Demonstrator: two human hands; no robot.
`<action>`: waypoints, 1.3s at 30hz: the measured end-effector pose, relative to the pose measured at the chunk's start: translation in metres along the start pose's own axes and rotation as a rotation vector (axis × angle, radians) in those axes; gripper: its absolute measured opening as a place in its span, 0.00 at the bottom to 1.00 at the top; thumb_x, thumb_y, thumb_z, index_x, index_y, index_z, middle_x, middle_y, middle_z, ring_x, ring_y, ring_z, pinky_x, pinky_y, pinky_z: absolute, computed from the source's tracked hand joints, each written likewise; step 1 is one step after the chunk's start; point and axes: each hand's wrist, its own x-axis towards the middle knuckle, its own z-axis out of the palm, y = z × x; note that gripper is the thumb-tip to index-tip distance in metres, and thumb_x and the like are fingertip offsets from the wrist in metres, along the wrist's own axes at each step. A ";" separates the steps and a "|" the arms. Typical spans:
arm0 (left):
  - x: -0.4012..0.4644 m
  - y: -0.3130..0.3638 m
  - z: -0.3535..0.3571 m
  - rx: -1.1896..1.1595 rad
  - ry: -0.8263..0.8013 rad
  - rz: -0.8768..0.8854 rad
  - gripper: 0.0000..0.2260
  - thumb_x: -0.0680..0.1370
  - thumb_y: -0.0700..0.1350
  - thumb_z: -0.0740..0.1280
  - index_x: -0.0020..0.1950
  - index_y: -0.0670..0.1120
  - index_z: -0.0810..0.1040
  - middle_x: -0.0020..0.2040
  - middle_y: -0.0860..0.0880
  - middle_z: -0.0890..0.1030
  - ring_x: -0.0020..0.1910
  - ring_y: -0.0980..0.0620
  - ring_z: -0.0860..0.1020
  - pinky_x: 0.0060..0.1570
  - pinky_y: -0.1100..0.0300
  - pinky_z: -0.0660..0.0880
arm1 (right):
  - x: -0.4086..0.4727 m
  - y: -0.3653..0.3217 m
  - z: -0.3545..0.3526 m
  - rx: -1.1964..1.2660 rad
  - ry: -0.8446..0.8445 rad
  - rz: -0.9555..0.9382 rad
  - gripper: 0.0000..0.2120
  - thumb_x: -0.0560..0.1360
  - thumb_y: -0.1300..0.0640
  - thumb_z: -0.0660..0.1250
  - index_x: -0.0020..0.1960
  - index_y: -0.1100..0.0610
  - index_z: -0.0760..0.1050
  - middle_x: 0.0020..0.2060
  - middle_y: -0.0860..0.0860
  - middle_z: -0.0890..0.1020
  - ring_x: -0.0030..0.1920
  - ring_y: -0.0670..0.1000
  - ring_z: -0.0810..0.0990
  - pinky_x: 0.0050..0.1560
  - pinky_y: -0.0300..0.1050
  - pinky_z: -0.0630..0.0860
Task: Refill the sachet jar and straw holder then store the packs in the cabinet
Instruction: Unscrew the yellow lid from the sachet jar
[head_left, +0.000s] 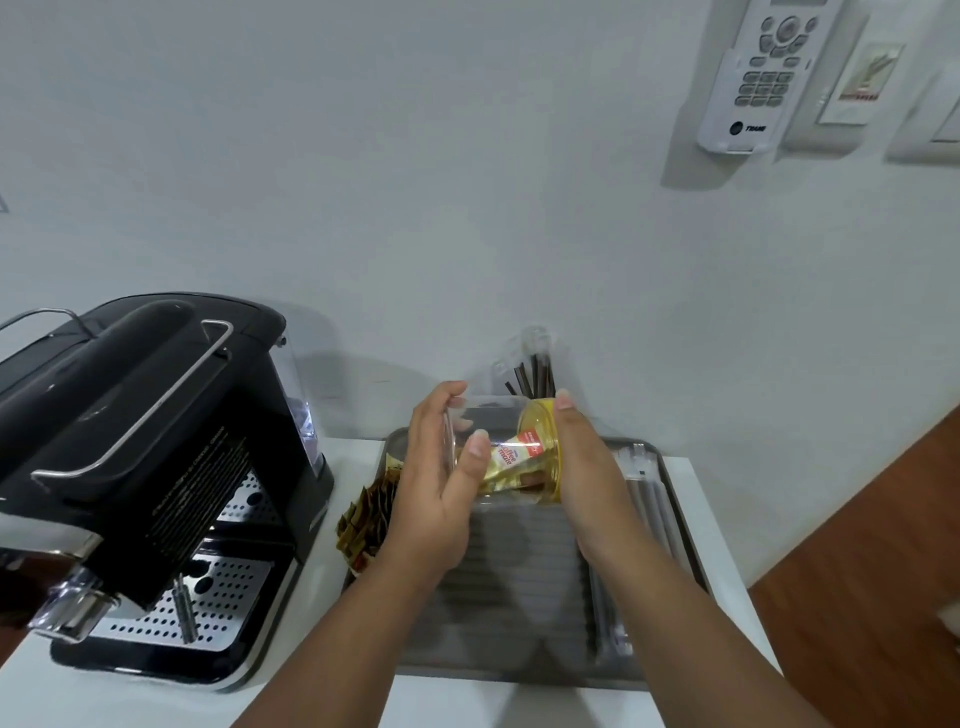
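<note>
White wall fills the top of the head view, with a white counter (691, 478) below carrying a grey ribbed tray (524, 597), and over that tray the action is on. Left hand (436, 483) is curled round the mouth end of the clear sachet jar (498, 452), thumb across the front; right hand (587, 478) cups the yellowish base end, fingers wrapped, so the jar lies tipped on its side between the two hands, held above the tray. Inside it a creamer sachet (514, 457) shows through the glass. This looks like the sachet-refill step, jar being readied rather than filled. Just left of the left wrist sits a heap of brown sachets (366, 512) at the tray's edge, likely what goes in next, so the jar wants righting and setting down, mouth up, freeing one hand to scoop. Beyond the fingertips stands the straw holder (530, 374) with dark straws, close behind the jar, easy to knock. Right of the right hand lie wrapped straw packs (649, 509) along the tray rim. Coffee machine (145, 447) crowds the far left; open tray floor lies under the forearms, the best landing spot.
</note>
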 end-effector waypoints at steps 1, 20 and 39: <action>0.000 0.001 -0.001 0.003 0.004 -0.001 0.29 0.71 0.72 0.59 0.69 0.62 0.63 0.65 0.43 0.72 0.62 0.41 0.75 0.59 0.37 0.74 | -0.001 -0.001 0.000 -0.011 -0.002 -0.026 0.26 0.74 0.30 0.51 0.55 0.45 0.77 0.52 0.48 0.82 0.55 0.49 0.80 0.62 0.54 0.74; 0.018 0.009 -0.027 -0.176 0.033 -0.368 0.26 0.71 0.74 0.55 0.64 0.64 0.71 0.64 0.51 0.76 0.64 0.46 0.77 0.63 0.43 0.73 | 0.016 -0.021 -0.020 -0.037 -0.388 -0.214 0.23 0.75 0.50 0.64 0.68 0.38 0.69 0.73 0.43 0.67 0.73 0.48 0.64 0.71 0.51 0.62; 0.009 -0.008 -0.036 -0.088 -0.079 -0.344 0.31 0.66 0.79 0.53 0.66 0.71 0.66 0.66 0.57 0.74 0.70 0.51 0.70 0.69 0.41 0.66 | 0.000 -0.011 -0.029 -0.217 -0.470 0.041 0.34 0.65 0.27 0.58 0.69 0.33 0.58 0.67 0.47 0.72 0.61 0.50 0.77 0.60 0.50 0.76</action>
